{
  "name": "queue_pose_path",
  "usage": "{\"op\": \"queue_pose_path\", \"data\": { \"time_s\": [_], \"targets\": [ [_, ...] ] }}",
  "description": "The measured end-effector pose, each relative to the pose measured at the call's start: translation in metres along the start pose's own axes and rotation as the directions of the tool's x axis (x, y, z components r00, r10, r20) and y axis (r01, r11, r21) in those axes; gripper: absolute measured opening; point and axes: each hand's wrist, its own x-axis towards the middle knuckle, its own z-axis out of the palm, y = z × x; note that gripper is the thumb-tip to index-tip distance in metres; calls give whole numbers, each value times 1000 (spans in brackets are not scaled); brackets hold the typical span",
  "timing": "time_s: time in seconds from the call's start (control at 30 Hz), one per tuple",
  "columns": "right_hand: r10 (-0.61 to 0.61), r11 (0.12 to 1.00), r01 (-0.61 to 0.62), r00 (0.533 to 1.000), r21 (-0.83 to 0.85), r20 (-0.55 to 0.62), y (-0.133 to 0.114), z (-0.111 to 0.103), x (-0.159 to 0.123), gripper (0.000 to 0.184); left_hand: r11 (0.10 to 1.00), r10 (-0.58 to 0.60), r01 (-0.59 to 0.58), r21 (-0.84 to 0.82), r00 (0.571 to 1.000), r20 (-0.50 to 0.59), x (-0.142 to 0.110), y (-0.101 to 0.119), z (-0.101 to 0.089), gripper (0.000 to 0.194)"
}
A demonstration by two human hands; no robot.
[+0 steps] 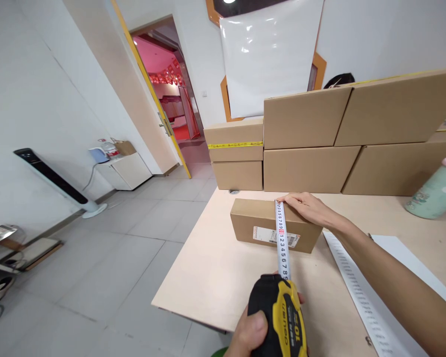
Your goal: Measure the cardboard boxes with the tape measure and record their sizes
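My left hand (248, 329) grips a black and yellow tape measure (284, 317) near the table's front edge, thumb on its side. From its case the white blade (281, 248) runs out across a small brown cardboard box (247, 218). My right hand (309, 208) rests on the box top, its fingertips pinching the blade's end at the far edge. The box lies closed on the table, and a white shipping label (262, 234) on its near side is partly covered by the blade. My left fingers behind the case are mostly hidden.
Larger cardboard boxes (305, 168) are stacked along the back of the pale table (208, 258). Right of the small box lie printed sheets (360, 292), under my right forearm. A green tumbler (434, 191) stands at the far right. Behind the stack, the top of a person's head (340, 80) shows.
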Motion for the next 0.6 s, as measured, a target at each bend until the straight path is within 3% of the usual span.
{"op": "queue_pose_path", "data": {
  "time_s": [0.2, 0.5, 0.6],
  "targets": [
    [7, 1000, -7, 1000, 15, 5, -1, 0, 0, 46, 1000, 15, -15, 24, 1000, 14, 10, -8, -14, 57],
    [-14, 1000, 15, 1000, 19, -3, 2, 1, 0, 46, 989, -24, 25, 143, 1000, -11, 4, 4, 0, 47],
    [-5, 1000, 5, 1000, 15, -3, 1, 0, 0, 46, 988, 13, -12, 151, 1000, -5, 2, 3, 0, 53]
  ]
}}
